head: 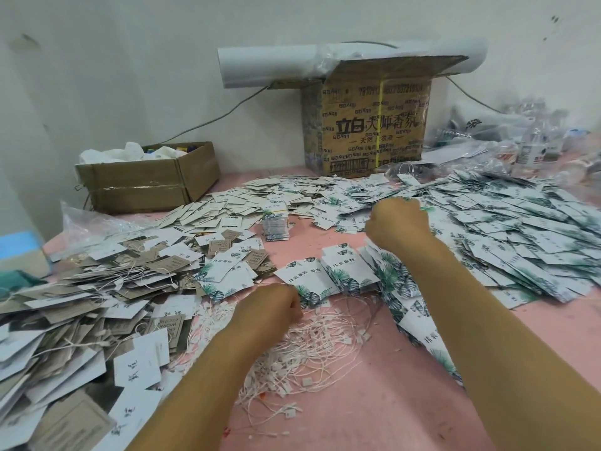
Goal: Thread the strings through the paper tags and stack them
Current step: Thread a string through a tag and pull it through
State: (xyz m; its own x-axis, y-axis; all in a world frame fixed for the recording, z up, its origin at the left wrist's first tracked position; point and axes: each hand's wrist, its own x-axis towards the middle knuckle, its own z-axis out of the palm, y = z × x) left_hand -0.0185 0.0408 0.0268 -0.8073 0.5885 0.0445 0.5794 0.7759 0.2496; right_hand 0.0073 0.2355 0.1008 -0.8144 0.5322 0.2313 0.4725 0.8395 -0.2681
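Roughly mid-frame, the left hand point(270, 304) sits low over the loose white strings point(309, 346), fingers curled under, knuckles up; can't tell whether it pinches a string or nothing; it's just beside a short overlapping row of leaf-print tags point(341, 271) lying face up on the pink table point(406, 411); the right hand point(398, 222) is stretched further out, also fisted w/ fingers hidden, at the near-left edge of the big heap of white tags point(520, 229) on the right; can't tell what, if anything, it grips; its forearm crosses above more leaf tags fanned along the table; on the left, a 2nd heap of brown and white tags point(81, 304), several w/ strings on them; a banded bundle point(275, 222) of tags stands between the heaps, behind the row; at the back by the wall: a printed carton point(367, 125) w/ a paper roll point(276, 63) on top, a low open box point(146, 177) to its left, clear plastic bags point(533, 141) to its right
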